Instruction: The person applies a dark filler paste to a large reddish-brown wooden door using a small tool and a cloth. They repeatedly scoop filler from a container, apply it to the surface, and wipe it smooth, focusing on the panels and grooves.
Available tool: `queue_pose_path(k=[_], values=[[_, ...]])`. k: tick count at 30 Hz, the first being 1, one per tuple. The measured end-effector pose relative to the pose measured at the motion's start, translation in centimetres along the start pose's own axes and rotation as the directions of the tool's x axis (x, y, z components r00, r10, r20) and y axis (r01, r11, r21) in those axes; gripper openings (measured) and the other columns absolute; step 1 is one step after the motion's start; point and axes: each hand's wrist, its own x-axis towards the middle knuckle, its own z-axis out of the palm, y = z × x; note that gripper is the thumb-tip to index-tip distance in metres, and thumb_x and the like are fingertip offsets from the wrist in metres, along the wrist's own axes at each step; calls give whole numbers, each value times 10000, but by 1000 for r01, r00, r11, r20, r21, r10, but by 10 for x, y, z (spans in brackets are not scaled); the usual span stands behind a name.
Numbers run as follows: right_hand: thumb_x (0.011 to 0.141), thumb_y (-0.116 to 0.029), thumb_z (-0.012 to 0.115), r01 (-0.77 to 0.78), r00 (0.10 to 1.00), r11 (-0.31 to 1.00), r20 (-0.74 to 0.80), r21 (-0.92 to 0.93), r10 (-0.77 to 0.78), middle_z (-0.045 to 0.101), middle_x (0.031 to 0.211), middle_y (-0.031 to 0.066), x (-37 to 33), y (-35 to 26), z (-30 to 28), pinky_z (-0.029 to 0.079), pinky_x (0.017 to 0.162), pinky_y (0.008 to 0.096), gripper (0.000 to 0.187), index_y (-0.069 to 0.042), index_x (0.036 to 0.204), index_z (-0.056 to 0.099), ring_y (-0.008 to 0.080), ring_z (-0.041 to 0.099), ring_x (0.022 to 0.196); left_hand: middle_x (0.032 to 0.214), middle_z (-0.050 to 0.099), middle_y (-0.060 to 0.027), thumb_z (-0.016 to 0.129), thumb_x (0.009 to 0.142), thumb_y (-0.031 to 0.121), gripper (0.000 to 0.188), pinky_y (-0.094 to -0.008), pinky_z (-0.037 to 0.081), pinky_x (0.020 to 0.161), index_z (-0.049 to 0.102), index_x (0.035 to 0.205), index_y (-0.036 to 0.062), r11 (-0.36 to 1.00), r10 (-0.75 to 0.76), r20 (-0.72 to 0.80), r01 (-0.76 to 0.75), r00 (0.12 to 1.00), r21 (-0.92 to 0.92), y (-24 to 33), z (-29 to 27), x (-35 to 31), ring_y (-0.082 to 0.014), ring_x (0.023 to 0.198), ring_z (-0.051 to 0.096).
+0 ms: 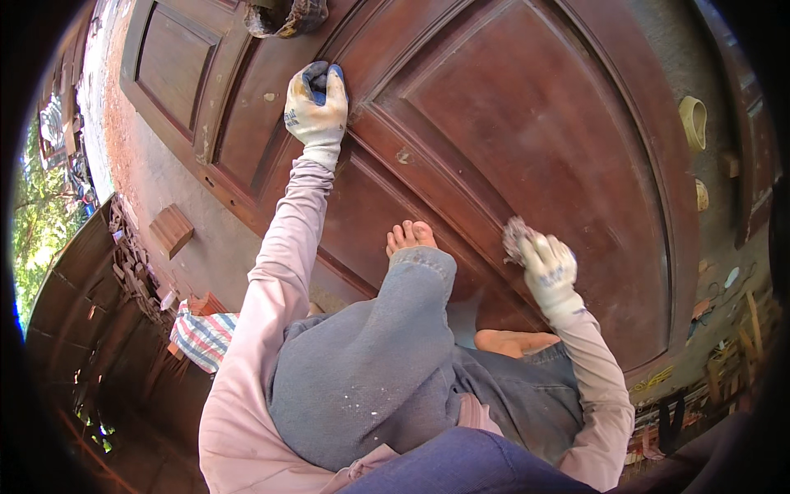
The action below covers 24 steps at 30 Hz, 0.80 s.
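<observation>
A reddish-brown wooden panelled door (527, 107) lies flat beneath me, with dull smears and small pale spots on it. My left hand (317, 105), in a white work glove with a dark blue palm, rests on the door's frame with its fingers curled in. Whatever might be inside those fingers is hidden. Farther right and nearer to me, my right hand (550, 265) wears a similar glove. It grips a frayed, greyish-pink wad of rag (517, 239) against the moulding beside the large panel.
A stained round container (285, 18) stands on the door at the top. My bare foot (410, 236) is on the door between my arms. A wood block (171, 230) and a striped bag (204, 336) lie at left; a yellowish tub (693, 123) sits on the right, above scrap wood (745, 329).
</observation>
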Motion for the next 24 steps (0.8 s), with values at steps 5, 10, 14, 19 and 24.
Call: queue_pose_path(k=[5, 10, 14, 19, 24], values=[[870, -176, 614, -83, 968, 995, -232, 60, 95, 690, 1016, 27, 178, -64, 56, 494, 707, 377, 295, -170, 1164, 637, 197, 685, 785, 966, 735, -74, 787, 873, 248, 212, -353, 569, 798, 740, 1010, 93, 995, 79, -21, -78, 997, 56, -6, 4, 3, -251, 870, 715], [847, -191, 615, -59, 991, 996, -118, 74, 67, 696, 1046, 34, 149, -54, 52, 496, 706, 391, 258, -179, 1100, 664, 196, 684, 783, 979, 736, -68, 785, 877, 267, 201, -351, 572, 794, 747, 996, 109, 977, 167, -24, -162, 986, 135, -21, 14, 4, -249, 869, 717], [765, -124, 669, -71, 996, 994, 54, -85, 75, 711, 917, 30, -62, 4, -4, 471, 602, 365, 239, -162, 999, 699, 178, 650, 662, 918, 712, -44, 812, 858, 305, 256, -339, 561, 752, 747, 1013, 112, 975, 134, -6, -131, 991, 177, -13, -5, 4, -191, 799, 692], [845, -157, 634, -251, 959, 967, 126, -49, 255, 701, 893, 14, -53, -5, -6, 467, 549, 364, 244, -157, 1087, 665, 187, 652, 627, 901, 681, -19, 793, 859, 403, 354, -342, 541, 730, 730, 1071, 127, 960, 83, 39, -91, 996, 265, -1, 0, 2, -193, 786, 665], [920, -150, 565, -167, 985, 980, -33, 109, 171, 686, 997, 65, 165, -67, 49, 560, 600, 403, 155, -166, 1054, 641, 250, 730, 765, 933, 697, -35, 777, 881, 368, 311, -344, 550, 761, 733, 1061, 118, 966, 121, 43, -127, 992, 225, 0, 7, 8, -199, 799, 674]])
